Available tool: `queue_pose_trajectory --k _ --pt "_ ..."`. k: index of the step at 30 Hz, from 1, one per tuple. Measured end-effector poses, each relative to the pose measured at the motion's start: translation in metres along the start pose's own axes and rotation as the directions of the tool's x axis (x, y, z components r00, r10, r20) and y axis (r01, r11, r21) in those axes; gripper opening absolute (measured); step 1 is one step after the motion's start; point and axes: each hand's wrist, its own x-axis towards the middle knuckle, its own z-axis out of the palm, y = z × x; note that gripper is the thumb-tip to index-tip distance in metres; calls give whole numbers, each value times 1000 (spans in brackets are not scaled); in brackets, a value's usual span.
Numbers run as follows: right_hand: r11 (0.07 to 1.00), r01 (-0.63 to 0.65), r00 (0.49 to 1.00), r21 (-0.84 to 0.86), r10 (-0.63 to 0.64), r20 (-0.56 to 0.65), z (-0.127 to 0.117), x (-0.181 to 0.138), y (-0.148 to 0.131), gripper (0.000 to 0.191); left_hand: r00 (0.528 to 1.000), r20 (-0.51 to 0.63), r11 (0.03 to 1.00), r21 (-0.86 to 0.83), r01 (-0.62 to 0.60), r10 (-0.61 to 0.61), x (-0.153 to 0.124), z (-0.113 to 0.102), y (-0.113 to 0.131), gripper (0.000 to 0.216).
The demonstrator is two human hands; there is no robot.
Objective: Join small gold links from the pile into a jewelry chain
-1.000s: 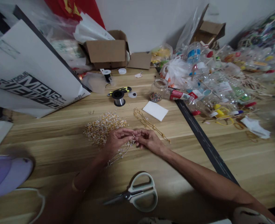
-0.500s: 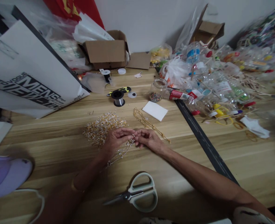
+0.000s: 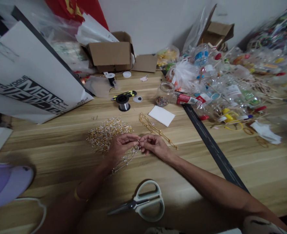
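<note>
My left hand [image 3: 121, 146] and my right hand [image 3: 154, 146] meet fingertip to fingertip over the table, both pinched on the end of a silvery beaded chain [image 3: 124, 162]. The chain hangs below the fingers and trails toward the lower left onto the wood. The exact piece between the fingertips is too small to make out. Just behind my left hand lies a heap of gold and clear beads [image 3: 106, 131]. A gold chain [image 3: 155, 130] stretches over the table behind my right hand. Nearer to me rest scissors [image 3: 147, 201] with pale handles.
A wire spool [image 3: 123, 103], a white card [image 3: 161, 115] and a jar of small beads [image 3: 165, 94] stand beyond my hands. Plastic bottles [image 3: 231, 91] pile up at the right. A white bag [image 3: 36, 74] and a purple iron-like object [image 3: 9, 185] occupy the left.
My fingertips have shifted very slightly at the pinched chain end. Everything else stays where it was.
</note>
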Motion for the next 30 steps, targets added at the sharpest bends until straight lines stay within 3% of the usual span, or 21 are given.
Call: queue_pose_trajectory --k 14,30 --pt "995 74 997 -66 -75 -22 1 -1 4 35 1000 -8 1000 24 -1 1 -1 3 0 23" --pt "990 102 993 -97 -107 -49 2 -3 7 33 997 27 980 185 -71 67 -6 7 -2 15"
